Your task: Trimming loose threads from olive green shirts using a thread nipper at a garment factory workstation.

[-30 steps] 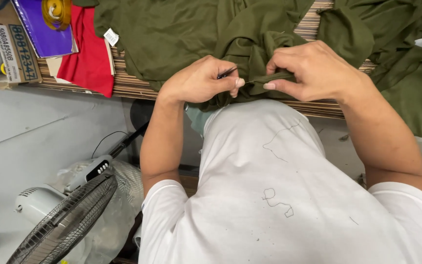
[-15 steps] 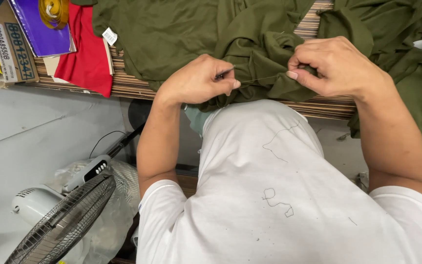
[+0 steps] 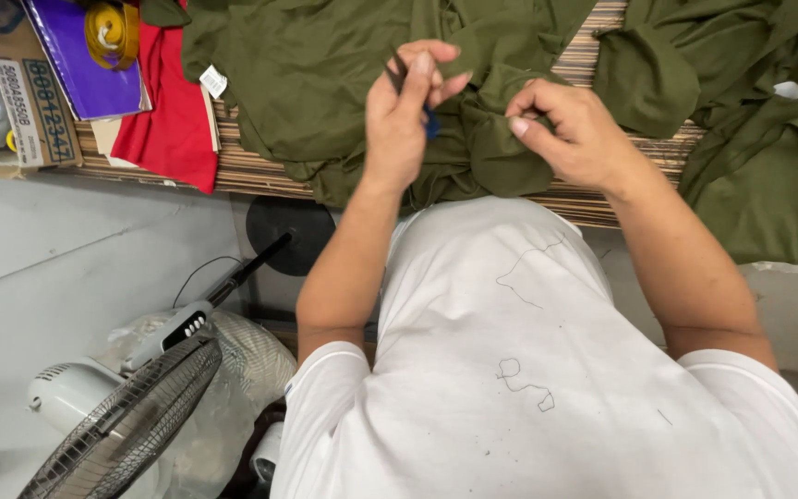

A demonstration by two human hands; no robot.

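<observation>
Left hand (image 3: 405, 115) lifted up off the cloth since a moment ago, now raised over the green garment (image 3: 325, 83) and closed around small blue-handled snips (image 3: 417, 97). Right hand (image 3: 570, 129) moved a little to the side, fingers pinching a fold of that same green cloth. Green garment spread across the striped worktop (image 3: 260, 171), just above the white shirt (image 3: 510, 370). More green cloth (image 3: 759, 157) piled at the right. Red cloth (image 3: 168, 111), purple folder (image 3: 76, 55) and yellow tape roll (image 3: 111, 32) at the left. Down low, a fan (image 3: 122, 407).
</observation>
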